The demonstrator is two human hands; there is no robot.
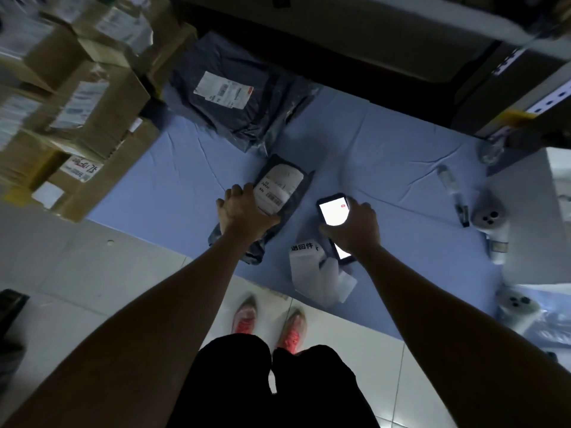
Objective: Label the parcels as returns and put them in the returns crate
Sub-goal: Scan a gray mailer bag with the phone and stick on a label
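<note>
View looking straight down from head height at a blue cloth (386,156) spread on a pale tiled floor (102,273), in dim light. Two bare forearms reach in from the bottom of the frame.

At centre, the left hand (244,211) lies on the near end of a small dark parcel (295,199), its fingers curled over the parcel's left edge and gripping it. The parcel lies flat on the cloth with a white shipping label (282,186) facing up.

Just right of centre, the right hand (355,227) has its fingers wrapped round a phone (333,210) whose screen glows white. Below that hand, a white strip of return labels (304,251) printed with Chinese characters lies on the cloth.

In the upper centre, a larger dark parcel (247,118) rests on the cloth, also label up. Cardboard boxes (92,97) are stacked in the upper left. At the right edge lie a pen (462,213) and a white roll (489,216). Two red shoes (244,319) show at bottom centre.
</note>
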